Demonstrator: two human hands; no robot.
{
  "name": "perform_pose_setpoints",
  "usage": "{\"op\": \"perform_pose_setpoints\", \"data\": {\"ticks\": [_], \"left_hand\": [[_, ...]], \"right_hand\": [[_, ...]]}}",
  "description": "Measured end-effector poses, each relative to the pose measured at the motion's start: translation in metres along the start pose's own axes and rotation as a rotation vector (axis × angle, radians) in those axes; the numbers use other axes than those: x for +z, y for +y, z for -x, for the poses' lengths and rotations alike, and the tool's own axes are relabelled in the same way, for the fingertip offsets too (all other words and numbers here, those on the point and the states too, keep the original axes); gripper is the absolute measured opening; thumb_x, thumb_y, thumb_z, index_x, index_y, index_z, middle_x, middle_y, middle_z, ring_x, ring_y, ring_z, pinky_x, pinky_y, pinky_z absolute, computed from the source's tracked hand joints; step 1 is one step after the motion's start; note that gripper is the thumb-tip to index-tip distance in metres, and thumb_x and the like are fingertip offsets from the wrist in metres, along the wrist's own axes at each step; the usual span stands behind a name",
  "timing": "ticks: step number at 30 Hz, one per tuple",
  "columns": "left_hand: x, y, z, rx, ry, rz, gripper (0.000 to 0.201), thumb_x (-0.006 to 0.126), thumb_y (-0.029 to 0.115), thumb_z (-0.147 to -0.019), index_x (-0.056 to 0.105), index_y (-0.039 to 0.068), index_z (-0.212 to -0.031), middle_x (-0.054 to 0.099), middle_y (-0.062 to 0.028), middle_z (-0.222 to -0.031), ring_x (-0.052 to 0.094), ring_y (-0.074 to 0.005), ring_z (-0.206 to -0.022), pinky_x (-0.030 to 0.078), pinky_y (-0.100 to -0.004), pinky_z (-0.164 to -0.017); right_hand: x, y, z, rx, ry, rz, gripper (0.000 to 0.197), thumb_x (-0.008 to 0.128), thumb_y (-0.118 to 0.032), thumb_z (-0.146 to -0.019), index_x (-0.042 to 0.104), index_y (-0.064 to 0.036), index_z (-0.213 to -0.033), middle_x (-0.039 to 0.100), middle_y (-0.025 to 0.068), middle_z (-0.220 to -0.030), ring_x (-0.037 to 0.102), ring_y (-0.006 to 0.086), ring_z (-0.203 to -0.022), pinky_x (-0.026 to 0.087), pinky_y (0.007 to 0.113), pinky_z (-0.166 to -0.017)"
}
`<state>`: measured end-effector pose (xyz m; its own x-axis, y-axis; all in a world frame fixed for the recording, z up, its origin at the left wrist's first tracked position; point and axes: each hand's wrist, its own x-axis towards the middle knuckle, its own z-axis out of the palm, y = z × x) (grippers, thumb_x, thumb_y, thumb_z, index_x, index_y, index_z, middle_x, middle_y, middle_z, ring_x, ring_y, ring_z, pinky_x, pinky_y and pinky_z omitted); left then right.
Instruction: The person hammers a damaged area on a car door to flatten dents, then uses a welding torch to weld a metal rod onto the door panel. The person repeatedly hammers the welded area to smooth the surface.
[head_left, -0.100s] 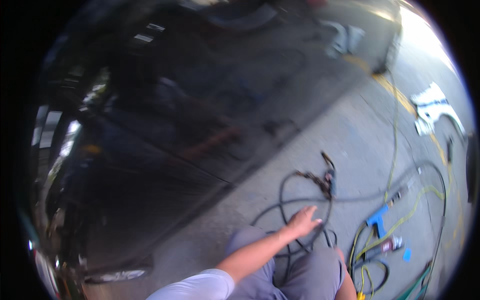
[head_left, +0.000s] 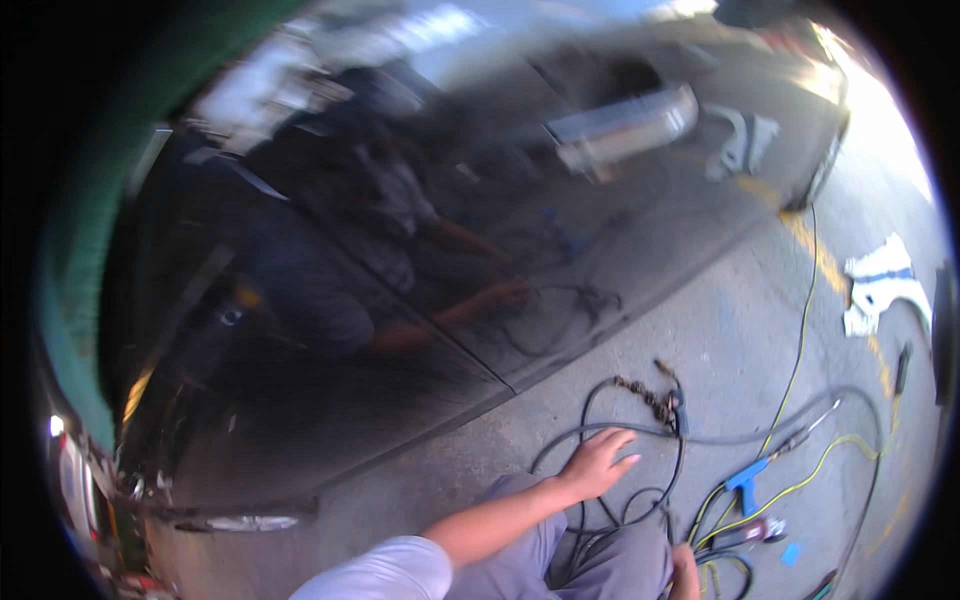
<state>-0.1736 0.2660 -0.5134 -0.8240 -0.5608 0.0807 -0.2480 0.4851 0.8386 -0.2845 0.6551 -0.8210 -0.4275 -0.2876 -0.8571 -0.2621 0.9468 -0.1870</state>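
Head view: black cable lies in loose loops on the grey floor, close in front of the person's knees. The left hand reaches over these loops, open, with its thumb held apart from the fingers; whether it touches the cable, I cannot tell. Bare skin shows beside the right knee at the lower edge, but I cannot tell whether it is the right hand, nor how that hand stands. Just beyond the left hand, a rusty chain lies against a dark-handled tool. Farther right are a blue gun-shaped tool, a power tool near a blue scrap, and a yellow cord. Well apart, at the far right, lies a white curved panel. A dark, shiny car fills the left and upper part, reflecting the person.
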Motion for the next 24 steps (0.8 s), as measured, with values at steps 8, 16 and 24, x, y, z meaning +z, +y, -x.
{"op": "perform_pose_setpoints", "data": {"ticks": [8, 16, 24], "left_hand": [[-0.345, 0.256, 0.051, 0.525, 0.537, -0.388, 0.026, 0.079, 0.005, -0.081, 0.068, 0.005, -0.105, 0.069, -0.0107, -0.1, 0.067, -0.0311, -0.088, 0.055, -0.0426, -0.077], [-0.568, 0.39, 0.033, 0.447, 0.475, -1.191, 0.053, 0.083, 0.024, -0.079, 0.068, 0.016, -0.129, 0.053, -0.0159, -0.144, 0.05, -0.0361, -0.132, 0.041, -0.0549, -0.11], [-0.634, 0.354, -0.016, 0.219, 0.531, -1.387, 0.051, 0.071, 0.026, -0.09, 0.059, 0.021, -0.14, 0.048, -0.0119, -0.15, 0.042, -0.0328, -0.14, 0.033, -0.062, -0.112]], "right_hand": [[-0.122, -0.037, 0.263, 0.219, -0.063, 0.443, 0.031, 0.064, -0.02, -0.087, 0.078, -0.0076, -0.112, 0.074, 0.0178, -0.121, 0.07, 0.0331, -0.116, 0.056, 0.042, -0.1], [-0.197, -0.002, 0.38, 0.502, -0.206, -0.654, 0.016, 0.054, -0.004, -0.096, 0.064, -0.0041, -0.085, 0.061, 0.0165, -0.065, 0.062, 0.0288, -0.054, 0.052, 0.047, -0.056], [-0.269, -0.224, 0.554, -0.4, 0.124, -1.328, 0.021, 0.064, -0.018, -0.1, 0.048, -0.0129, -0.087, 0.042, -0.0024, -0.064, 0.043, 0.0129, -0.051, 0.039, 0.031, -0.047]]}}
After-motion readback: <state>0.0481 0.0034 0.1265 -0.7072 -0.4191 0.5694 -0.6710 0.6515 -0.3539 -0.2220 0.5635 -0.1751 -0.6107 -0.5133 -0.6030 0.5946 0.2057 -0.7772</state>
